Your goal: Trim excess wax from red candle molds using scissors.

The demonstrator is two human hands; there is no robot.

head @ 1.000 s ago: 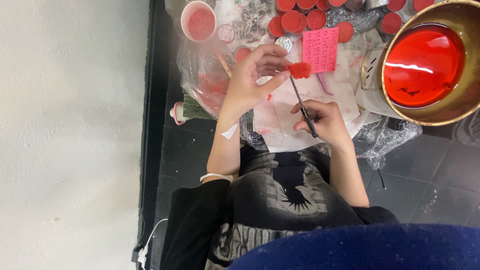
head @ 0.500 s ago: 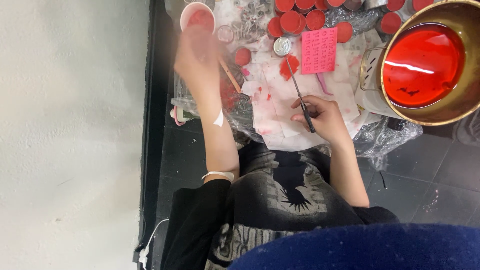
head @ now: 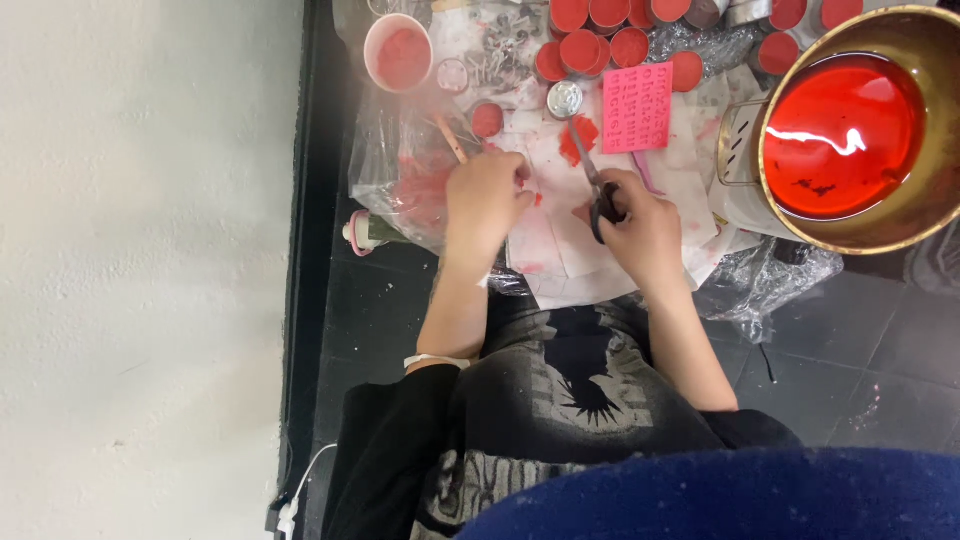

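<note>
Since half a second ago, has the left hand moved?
Yes. The left hand came down from the white cup of red wax toward the body.

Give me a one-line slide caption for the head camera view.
Right hand holds scissors over stained paper; left hand rests beside, near a pot of red liquid.

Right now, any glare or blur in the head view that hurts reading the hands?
Head view: a bright white streak of glare lies on the red liquid in the brass pot. The left hand is a little soft, the right hand on the scissors sharper. A blurred blue shape fills the bottom edge. The wall on the left is evenly lit, with no hard shadows on the paper.
</note>
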